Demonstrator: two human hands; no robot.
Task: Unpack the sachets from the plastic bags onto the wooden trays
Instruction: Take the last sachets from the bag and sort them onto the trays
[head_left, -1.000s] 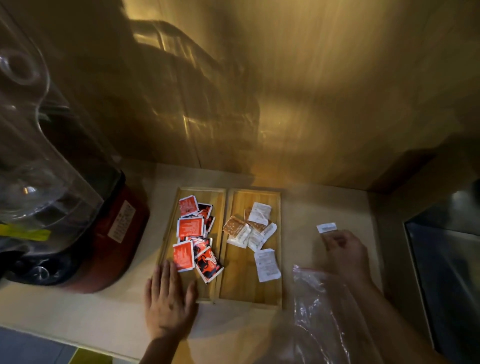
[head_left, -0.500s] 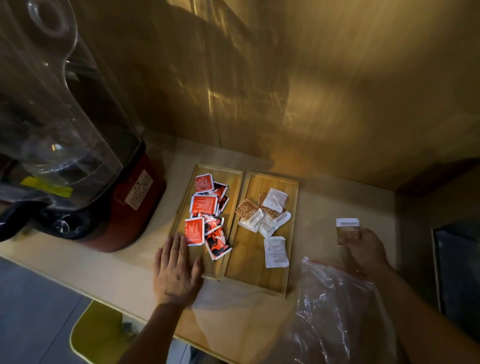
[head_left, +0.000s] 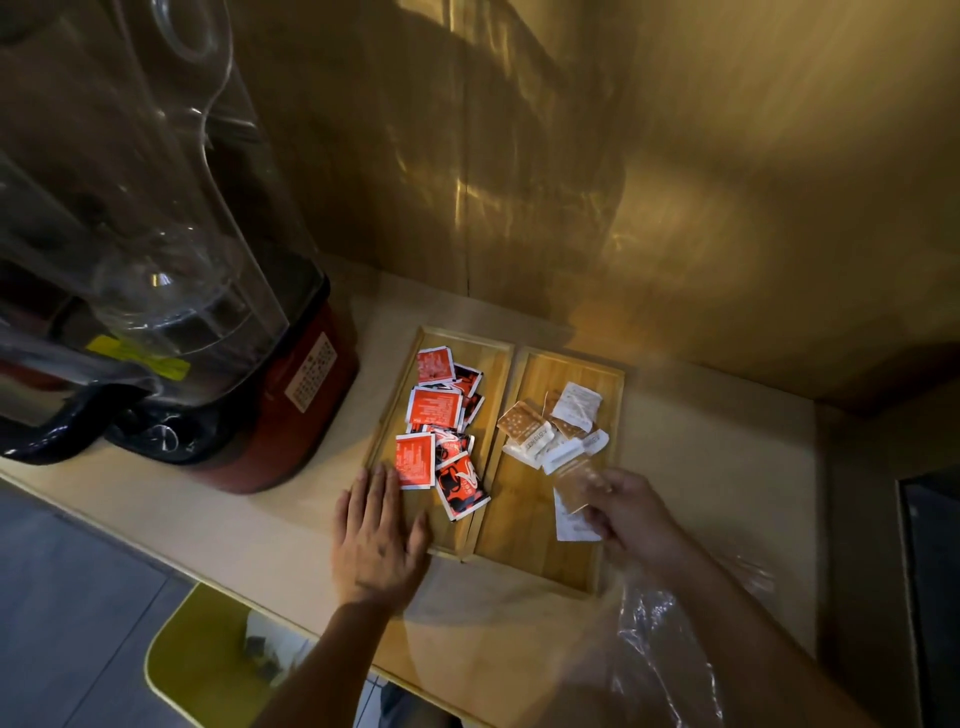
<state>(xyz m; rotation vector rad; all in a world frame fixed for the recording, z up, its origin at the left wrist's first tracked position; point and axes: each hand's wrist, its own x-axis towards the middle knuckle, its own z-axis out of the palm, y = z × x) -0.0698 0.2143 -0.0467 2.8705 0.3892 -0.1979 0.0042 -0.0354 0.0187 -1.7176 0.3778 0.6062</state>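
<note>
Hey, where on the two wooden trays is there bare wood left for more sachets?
Right tray: its near end, below the white sachet under the right hand, and its far strip. Left tray: crowded with red sachets; only the far right corner is bare, and the left hand covers the near corner.

Motion-blurred right hand (head_left: 631, 512) at 4 o'clock, pinching a smeared brown sachet (head_left: 574, 480); print on it unreadable. Partly covered white sachet (head_left: 571, 525) beneath the fingers. Clear plastic bag (head_left: 670, 654) at 5 o'clock, cut off by the bottom edge, outline hard to trace. Near corner of left wooden tray (head_left: 496, 364) hidden under the flat left hand (head_left: 379, 540). Red sachets (head_left: 435, 408) overlapping, lower ones mostly concealed, text too small to read. Blender (head_left: 156, 291) at 9 o'clock cropped by top and left edges, label illegible. Yellow seat (head_left: 202, 654) at 7 o'clock partly behind the counter (head_left: 249, 525).
</note>
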